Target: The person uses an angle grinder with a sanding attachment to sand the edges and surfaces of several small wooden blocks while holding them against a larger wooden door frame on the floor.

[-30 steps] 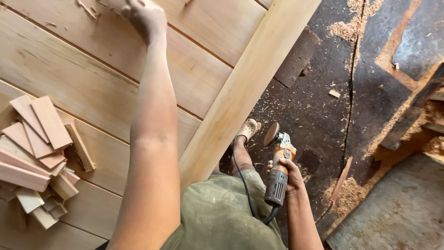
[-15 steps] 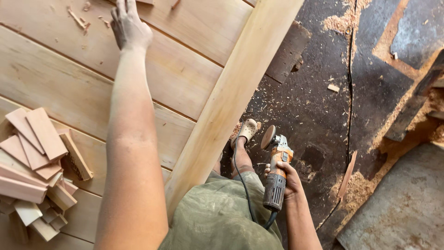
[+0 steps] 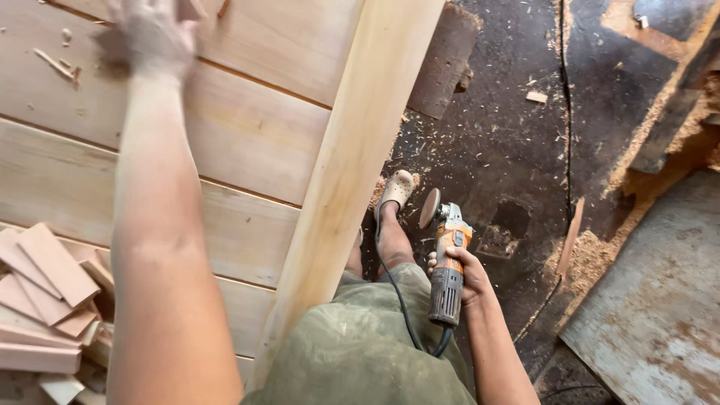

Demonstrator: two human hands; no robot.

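- Since half a second ago, my left hand (image 3: 154, 34) has slid leftward across the plank surface (image 3: 247, 142) and now smears with motion blur; whether its fingers lie spread or curled, I cannot tell.
- Next to the angle grinder (image 3: 445, 262), little has changed: my right hand (image 3: 463, 276) wraps closed round the grey rear barrel, disc end aimed away from me and toward the sandal (image 3: 396, 189).
- Left of the grinder stands the long pale beam (image 3: 352, 172), running diagonally and edging the planks.
- Far left of the grinder, beyond the beam, a heap of small wood offcuts (image 3: 45, 292) lies at the planks' near edge.
- Right of the grinder, sawdust (image 3: 592, 259) piles on the dark floor (image 3: 510, 120).
- I judge the grinder dense, rigid and nose-heavy at the disc head, and its dusty casing may slip; the barrel, where I grip it, is the sound hold, clear of the disc.
- Its black cord (image 3: 397, 292) trails toward me over my trouser leg (image 3: 360, 352), so it could snag.
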